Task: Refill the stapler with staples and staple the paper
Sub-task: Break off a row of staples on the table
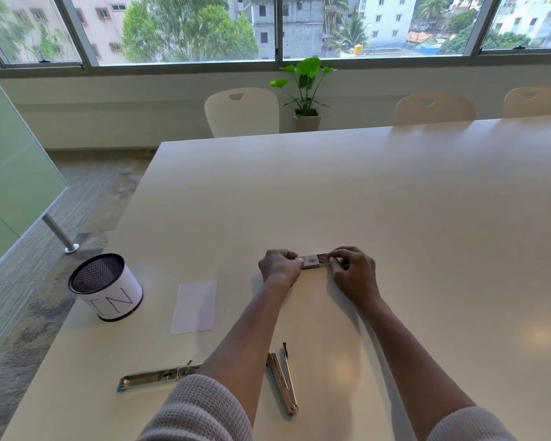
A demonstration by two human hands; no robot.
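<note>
While both arms reach forward over the white table (363,186), the left hand (280,265) and right hand (352,272) meet at mid-table on one small staple box (312,261). Left hand: knuckles up, fingers curled round the box's left end. Right hand: fingers bent, thumb and forefinger pinching the right end. Can't tell whether the box touches the tabletop or is held just above it. Forearms bare, knit sleeves (198,409) pushed up at the near edge.

Counts: one stapler (153,378), opened out flat at the near edge, silver metal arms spread left and right, the left forearm crossing over its middle. One sheet of white paper (194,307), lying flat left of the hands, well apart from the box. One black mesh cup (105,286) near the table's left edge, wrapped in white paper. Three white chairs (242,113) at the far side. One potted plant (306,87) by the window.

Writing: cup wrap reads "IN" in thin hand-drawn letters. Box top carries a barcode label, digits too small to read. No brand legible on the stapler.
</note>
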